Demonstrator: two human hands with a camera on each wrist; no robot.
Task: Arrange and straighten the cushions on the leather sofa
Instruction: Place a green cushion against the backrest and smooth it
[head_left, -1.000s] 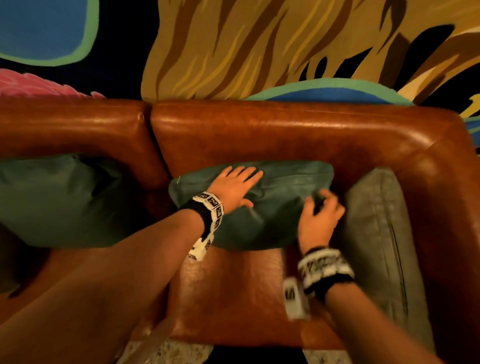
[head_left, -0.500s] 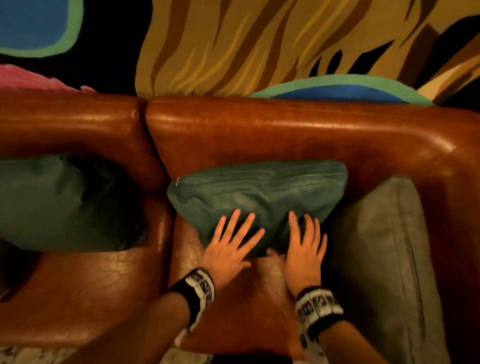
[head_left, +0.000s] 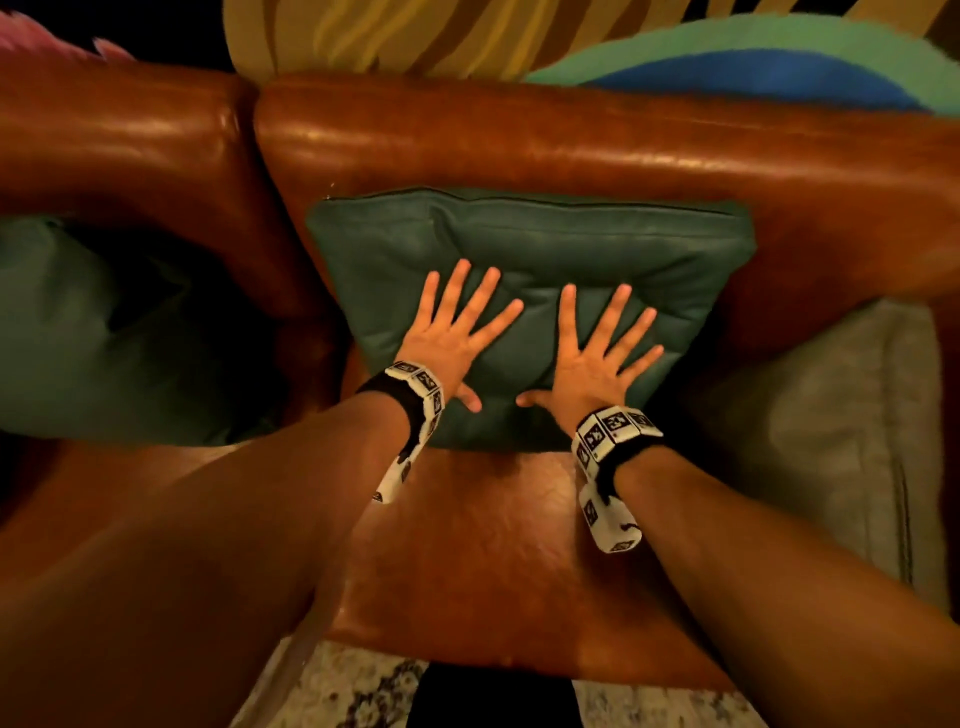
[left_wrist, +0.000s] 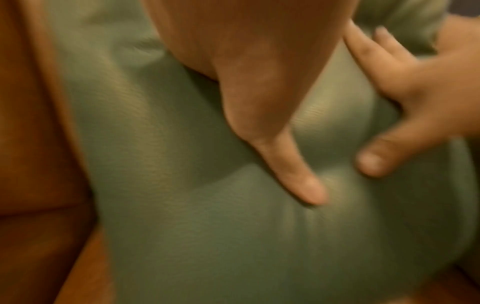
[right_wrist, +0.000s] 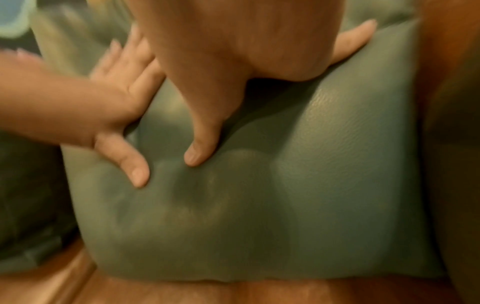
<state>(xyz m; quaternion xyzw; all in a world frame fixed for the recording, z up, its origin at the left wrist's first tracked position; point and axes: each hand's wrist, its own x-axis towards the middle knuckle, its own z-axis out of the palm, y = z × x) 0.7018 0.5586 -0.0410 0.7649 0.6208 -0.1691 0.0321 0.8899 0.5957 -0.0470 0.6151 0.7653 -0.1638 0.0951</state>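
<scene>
Head view: square teal leather cushion (head_left: 530, 244) at centre frame, leaning on brown leather sofa (head_left: 519, 140) backrest. Left hand (head_left: 449, 332) & right hand (head_left: 592, 353) flat on it, fingers spread, side by side.
Left wrist view: thumb dents cushion (left_wrist: 182, 226).
Right wrist view: blurred, same press on cushion (right_wrist: 324, 185).

Home living room, brown leather sofa (head_left: 519, 145), cushions (head_left: 519, 249), colourful wall art (head_left: 727, 57)

We count three cushions on one leather sofa (head_left: 519, 140): two green cushions (head_left: 519, 244) (head_left: 78, 322) and one grey cushion (head_left: 831, 415). We see two hands, the left hand (head_left: 447, 343) and the right hand (head_left: 592, 358), and two wristbands (head_left: 421, 395) (head_left: 613, 431).
</scene>
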